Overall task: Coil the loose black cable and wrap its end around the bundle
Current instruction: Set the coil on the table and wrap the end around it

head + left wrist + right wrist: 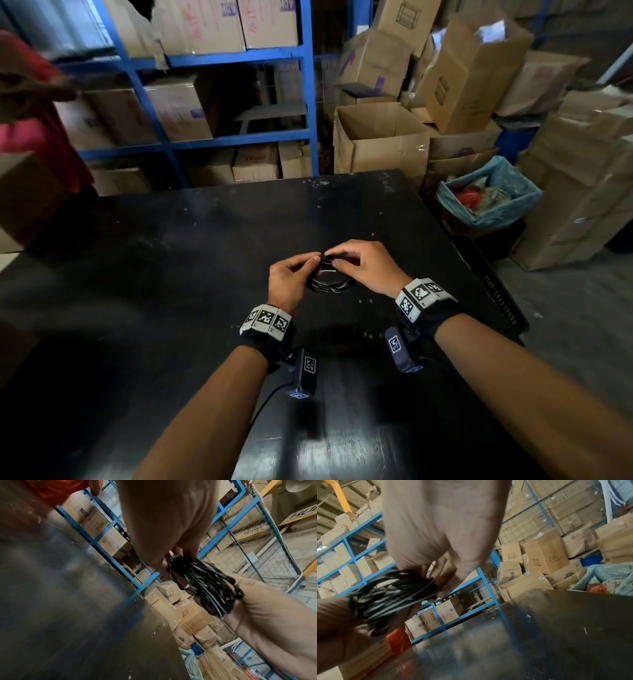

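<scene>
The black cable (pixel 329 279) is wound into a small round bundle, held just above the black table (pixel 191 260) near its middle. My left hand (pixel 310 264) grips the bundle's left side with curled fingers. My right hand (pixel 337 259) pinches the bundle's far top edge, where the fingertips of both hands nearly meet. In the left wrist view the coil (pixel 204 588) spans from my left fingers (pixel 173 557) to the right palm (pixel 260 609). The right wrist view is blurred; there the bundle (pixel 388 595) sits between my right fingers (pixel 444 580) and my left hand (pixel 340 622). The cable's end is hidden.
A person in a red shirt (pixel 37 130) stands at the table's left edge with a cardboard box (pixel 24 195). Blue shelving (pixel 308 102) with cartons runs behind the table. An open carton (pixel 380 137), stacked boxes and a blue-lined bin (pixel 493 195) stand at the right.
</scene>
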